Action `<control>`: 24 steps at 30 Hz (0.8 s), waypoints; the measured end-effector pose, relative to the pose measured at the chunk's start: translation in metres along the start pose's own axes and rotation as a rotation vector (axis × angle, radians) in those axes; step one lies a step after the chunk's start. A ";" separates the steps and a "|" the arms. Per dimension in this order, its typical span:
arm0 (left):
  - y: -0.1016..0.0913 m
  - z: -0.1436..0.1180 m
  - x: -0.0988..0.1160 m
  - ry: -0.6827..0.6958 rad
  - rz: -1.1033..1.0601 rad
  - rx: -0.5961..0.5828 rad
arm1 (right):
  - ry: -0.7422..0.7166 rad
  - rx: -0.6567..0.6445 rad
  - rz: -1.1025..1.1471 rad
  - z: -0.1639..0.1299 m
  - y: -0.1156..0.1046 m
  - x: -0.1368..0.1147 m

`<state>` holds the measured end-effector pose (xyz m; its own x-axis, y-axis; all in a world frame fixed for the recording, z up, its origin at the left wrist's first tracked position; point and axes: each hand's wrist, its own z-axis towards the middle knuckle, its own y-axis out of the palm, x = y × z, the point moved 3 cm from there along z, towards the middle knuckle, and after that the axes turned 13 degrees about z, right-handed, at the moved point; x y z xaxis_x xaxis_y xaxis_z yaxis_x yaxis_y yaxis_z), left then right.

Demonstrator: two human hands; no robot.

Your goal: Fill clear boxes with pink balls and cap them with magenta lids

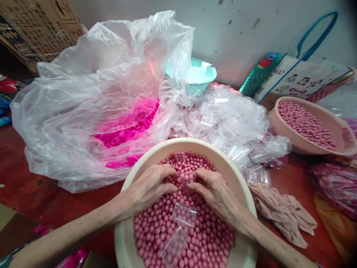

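While right hand (216, 184) pinches clear container (187, 176), left hand (152, 184) hovers just beside it, fingers (169, 172) parted.

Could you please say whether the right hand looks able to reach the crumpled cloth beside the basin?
Probably yes: the cloth lies just outside the basin, seemingly uncovered, though the right hand appears to hold a clear container.

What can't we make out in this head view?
All in the head view:
Floor of the cream basin: buried under pink beads.
Near side of that basin: cut off by the bottom edge.
Part of the clear piece: covered by the right hand.
Left part of the teal bowl: obscured by the plastic bag.
Small print on the cardboard box: blurred.
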<state>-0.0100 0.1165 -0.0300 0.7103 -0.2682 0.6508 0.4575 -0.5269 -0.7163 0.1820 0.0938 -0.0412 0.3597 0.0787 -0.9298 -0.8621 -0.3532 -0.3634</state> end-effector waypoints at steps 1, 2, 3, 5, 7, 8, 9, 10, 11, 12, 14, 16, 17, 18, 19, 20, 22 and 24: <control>0.000 0.000 0.004 -0.012 -0.046 -0.007 | 0.037 0.001 0.075 0.001 0.002 -0.003; 0.001 0.001 0.009 -0.016 -0.108 -0.029 | 0.077 -0.011 0.169 0.001 0.004 -0.007; 0.002 0.002 0.014 -0.014 -0.189 -0.057 | 0.120 -0.036 0.278 0.001 0.007 -0.010; 0.003 0.003 0.023 -0.010 -0.368 -0.095 | 0.184 -0.093 0.469 0.001 0.012 -0.015; 0.003 0.005 0.026 -0.036 -0.478 -0.087 | 0.180 -0.085 0.522 0.001 0.013 -0.019; 0.003 0.005 0.025 -0.061 -0.480 -0.070 | 0.156 -0.056 0.494 0.001 0.011 -0.021; 0.002 0.005 0.023 -0.084 -0.455 -0.058 | 0.127 -0.021 0.445 0.002 0.009 -0.022; 0.001 0.006 0.022 -0.102 -0.420 -0.055 | 0.099 0.008 0.394 0.002 0.006 -0.022; 0.001 0.006 0.020 -0.115 -0.391 -0.062 | 0.075 0.023 0.350 0.003 0.004 -0.023; 0.000 0.006 0.019 -0.120 -0.380 -0.076 | 0.052 0.020 0.316 0.005 0.001 -0.023; 0.000 0.006 0.018 -0.114 -0.407 -0.126 | -0.016 -0.024 0.259 0.009 -0.002 -0.025; 0.000 0.006 0.020 -0.099 -0.432 -0.187 | -0.099 -0.099 0.222 0.014 -0.005 -0.028; 0.001 0.006 0.021 -0.089 -0.439 -0.219 | -0.133 -0.142 0.209 0.017 -0.006 -0.029; 0.001 0.005 0.022 -0.080 -0.445 -0.249 | -0.156 -0.184 0.201 0.019 -0.007 -0.031; 0.002 0.005 0.023 -0.073 -0.456 -0.273 | -0.163 -0.225 0.199 0.021 -0.008 -0.032; 0.002 0.005 0.023 -0.066 -0.472 -0.290 | -0.158 -0.265 0.197 0.023 -0.009 -0.033; 0.002 0.005 0.023 -0.063 -0.489 -0.296 | -0.134 -0.334 0.183 0.024 -0.010 -0.032; 0.000 0.005 0.022 -0.065 -0.464 -0.281 | -0.107 -0.383 0.184 0.024 -0.011 -0.029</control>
<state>0.0083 0.1147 -0.0174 0.5035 0.0889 0.8594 0.5763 -0.7757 -0.2574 0.1730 0.1175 -0.0112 0.1561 0.0717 -0.9851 -0.7065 -0.6889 -0.1621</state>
